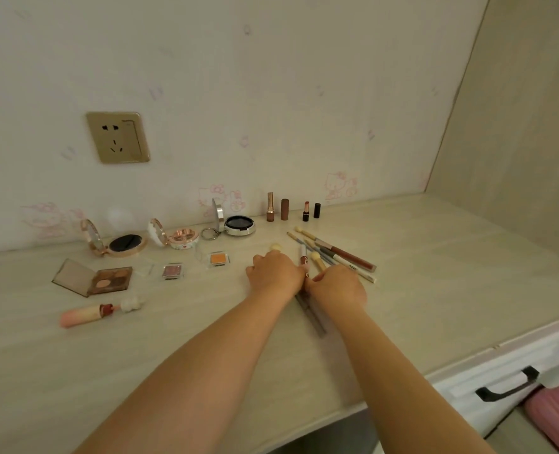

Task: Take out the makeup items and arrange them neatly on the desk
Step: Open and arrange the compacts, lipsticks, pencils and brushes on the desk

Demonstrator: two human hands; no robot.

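- Compacts [126, 243] stand open along the wall, lipsticks [270, 208] upright beside them, small palettes [172, 271] in front: your grouping by type looks deliberate.
- Pencils and applicators [337, 253] lie fanned on the desk [435, 273], not yet squared.
- Your left hand [276, 273] curls round a sponge applicator [275, 247].
- Your right hand [337, 286] curls over a dark pencil [314, 317]; whether it actually grips it, I cannot tell.

Desk [435, 273] right of pencils [343, 257] lies open
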